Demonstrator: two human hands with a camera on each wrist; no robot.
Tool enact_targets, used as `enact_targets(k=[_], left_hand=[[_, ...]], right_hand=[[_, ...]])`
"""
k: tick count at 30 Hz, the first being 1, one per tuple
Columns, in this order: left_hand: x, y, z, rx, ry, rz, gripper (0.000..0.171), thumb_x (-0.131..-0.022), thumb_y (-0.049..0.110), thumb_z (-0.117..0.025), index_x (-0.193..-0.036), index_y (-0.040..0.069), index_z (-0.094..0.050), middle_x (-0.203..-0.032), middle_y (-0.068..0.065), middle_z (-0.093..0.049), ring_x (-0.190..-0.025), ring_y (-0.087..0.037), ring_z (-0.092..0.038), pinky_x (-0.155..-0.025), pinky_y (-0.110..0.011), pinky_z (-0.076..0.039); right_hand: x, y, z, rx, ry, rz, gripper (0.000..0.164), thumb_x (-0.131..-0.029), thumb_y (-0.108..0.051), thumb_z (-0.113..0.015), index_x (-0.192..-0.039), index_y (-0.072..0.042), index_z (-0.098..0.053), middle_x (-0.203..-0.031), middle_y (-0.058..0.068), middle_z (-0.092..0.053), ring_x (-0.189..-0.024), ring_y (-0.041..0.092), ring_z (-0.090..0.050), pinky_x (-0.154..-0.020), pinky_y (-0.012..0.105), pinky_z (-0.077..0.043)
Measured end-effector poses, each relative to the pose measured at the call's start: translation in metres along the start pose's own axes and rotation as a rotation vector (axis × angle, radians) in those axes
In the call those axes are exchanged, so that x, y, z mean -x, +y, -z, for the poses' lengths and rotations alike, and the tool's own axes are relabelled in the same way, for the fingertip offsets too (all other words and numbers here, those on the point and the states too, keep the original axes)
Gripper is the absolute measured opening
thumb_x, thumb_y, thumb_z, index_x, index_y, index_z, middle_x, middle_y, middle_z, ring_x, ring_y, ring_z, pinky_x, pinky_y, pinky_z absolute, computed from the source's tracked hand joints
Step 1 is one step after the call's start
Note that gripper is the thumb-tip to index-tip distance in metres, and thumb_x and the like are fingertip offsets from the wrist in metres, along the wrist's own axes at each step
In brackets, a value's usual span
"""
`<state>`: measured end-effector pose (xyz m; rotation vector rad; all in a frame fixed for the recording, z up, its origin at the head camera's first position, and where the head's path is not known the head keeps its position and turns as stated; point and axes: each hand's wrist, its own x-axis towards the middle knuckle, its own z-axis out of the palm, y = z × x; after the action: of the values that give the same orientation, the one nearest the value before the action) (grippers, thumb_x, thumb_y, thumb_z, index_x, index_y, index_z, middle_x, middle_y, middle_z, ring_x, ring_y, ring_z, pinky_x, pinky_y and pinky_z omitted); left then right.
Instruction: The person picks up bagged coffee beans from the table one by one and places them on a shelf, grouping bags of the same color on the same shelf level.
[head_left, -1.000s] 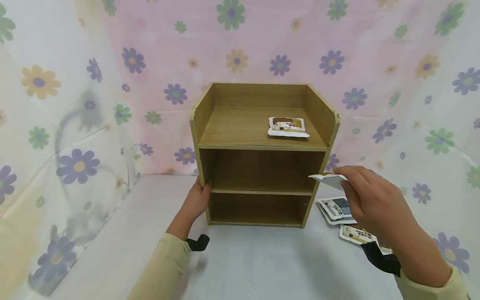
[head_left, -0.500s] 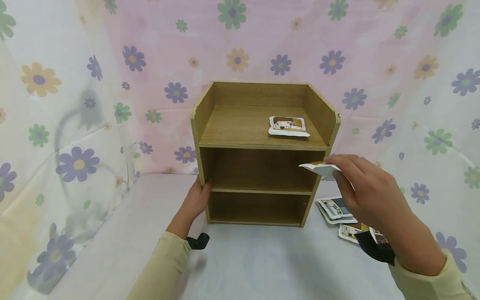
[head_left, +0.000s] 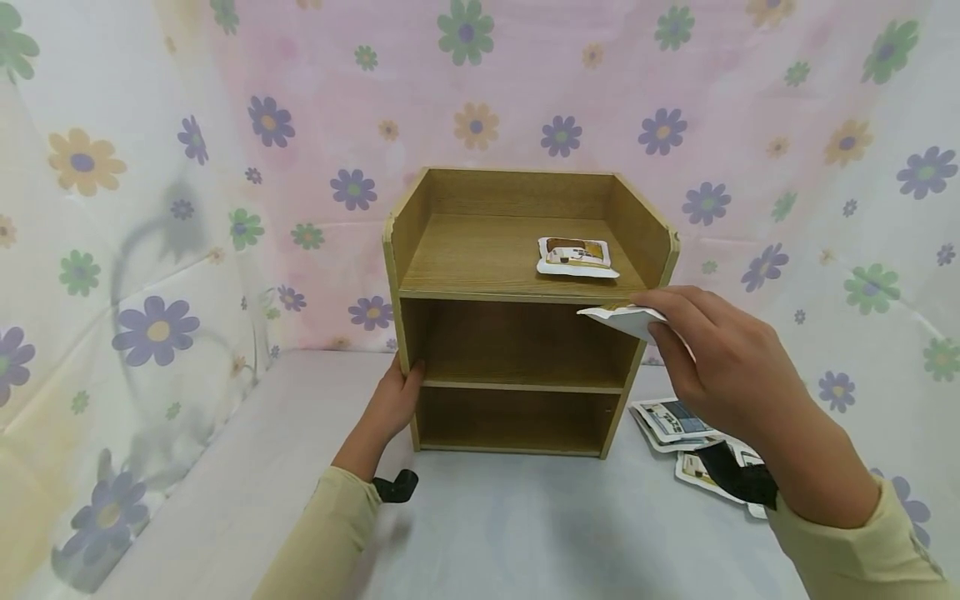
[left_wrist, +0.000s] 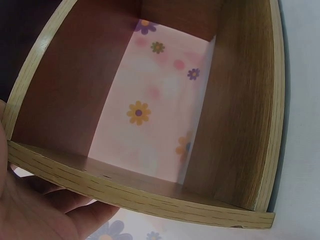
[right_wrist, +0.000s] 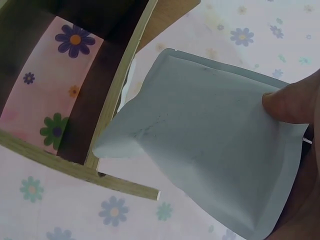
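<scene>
A small wooden shelf (head_left: 517,296) with three levels stands on the table. My left hand (head_left: 392,400) grips its left side panel at middle-shelf height; in the left wrist view the fingers (left_wrist: 95,217) lie along the panel's outer face. My right hand (head_left: 723,358) pinches a flat sachet (head_left: 626,320) by its edge, in front of the shelf's right side, just below the top board. The right wrist view shows the sachet's plain pale back (right_wrist: 200,135), with the thumb (right_wrist: 290,102) pressed on it. Another white and brown sachet (head_left: 576,257) lies on the top level, right of centre.
Several more sachets (head_left: 675,421) lie in an overlapping pile on the table right of the shelf, partly hidden by my right wrist. A flower-patterned cloth (head_left: 517,83) hangs behind and at both sides. The white table surface (head_left: 487,525) stretches in front.
My right hand has moved up and to the left with the sachet, from above the pile to the shelf's front right side. My left hand has stayed on the side panel.
</scene>
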<state>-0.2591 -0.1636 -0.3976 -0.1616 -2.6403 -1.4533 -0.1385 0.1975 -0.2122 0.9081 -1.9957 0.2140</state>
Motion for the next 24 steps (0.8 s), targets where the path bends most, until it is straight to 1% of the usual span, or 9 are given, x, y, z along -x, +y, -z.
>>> enact_targets(k=[5,9,14,24], left_hand=[[0.000,0.000,-0.001,-0.002,-0.004,0.013,0.059,-0.104,0.040,-0.030,-0.153,0.009,-0.019,-0.148,-0.026,-0.040,-0.131,-0.044,-0.046,-0.106,-0.060,-0.037],[0.000,-0.001,-0.001,0.001,-0.008,0.017,0.059,-0.104,0.040,-0.030,-0.153,0.009,-0.018,-0.148,-0.026,-0.039,-0.131,-0.045,-0.045,-0.105,-0.061,-0.037],[0.000,0.001,0.000,0.002,-0.008,0.011,0.060,-0.104,0.040,-0.030,-0.153,0.008,-0.018,-0.149,-0.026,-0.038,-0.132,-0.045,-0.044,-0.106,-0.061,-0.036],[0.002,0.003,0.001,-0.004,-0.005,0.022,0.060,-0.104,0.039,-0.029,-0.153,0.008,-0.017,-0.150,-0.027,-0.036,-0.133,-0.046,-0.042,-0.106,-0.061,-0.036]], right_hand=[[-0.008,-0.002,-0.003,-0.012,0.017,0.022,0.035,-0.082,0.000,-0.062,-0.117,-0.005,-0.063,-0.102,0.012,-0.070,-0.072,0.023,-0.061,-0.052,0.039,-0.048],[-0.014,-0.003,-0.005,-0.021,0.025,0.042,0.036,-0.081,0.000,-0.064,-0.117,-0.005,-0.063,-0.104,0.012,-0.070,-0.075,0.025,-0.063,-0.053,0.040,-0.049],[-0.022,-0.005,-0.006,-0.020,0.017,0.061,0.036,-0.082,0.001,-0.065,-0.118,-0.004,-0.062,-0.108,0.013,-0.069,-0.083,0.029,-0.066,-0.058,0.042,-0.052],[-0.035,-0.007,-0.011,-0.029,0.023,0.078,0.038,-0.084,0.000,-0.065,-0.121,-0.007,-0.062,-0.107,0.013,-0.069,-0.084,0.028,-0.066,-0.058,0.042,-0.052]])
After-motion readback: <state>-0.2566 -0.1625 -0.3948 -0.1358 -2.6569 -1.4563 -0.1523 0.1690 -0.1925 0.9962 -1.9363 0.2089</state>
